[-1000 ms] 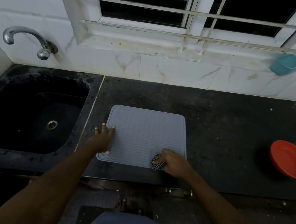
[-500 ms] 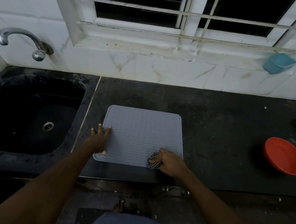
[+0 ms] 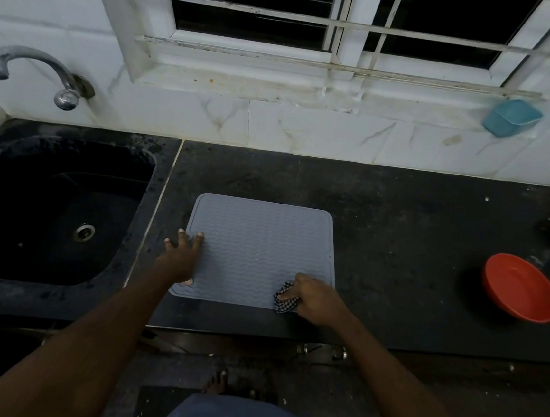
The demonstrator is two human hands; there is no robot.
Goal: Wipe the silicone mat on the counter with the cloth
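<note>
The dark stone surface runs from the middle to the right, with a black sink sunk into its left end and a barred window above the far tiled wall. The grey silicone mat lies flat near the surface's near edge, just right of the sink. Nothing rests on it except the hands and the cloth. A red bowl sits well apart at the right and a metal tap juts from the wall over the sink. A blue tub sits on the sill at the far right.

The left hand lies flat with spread fingers on the mat's left edge. The right hand grips the bunched checked cloth, pressing it on the mat's near right corner.

Against the earlier frames, both hands and the cloth hold the same spots on the mat.
</note>
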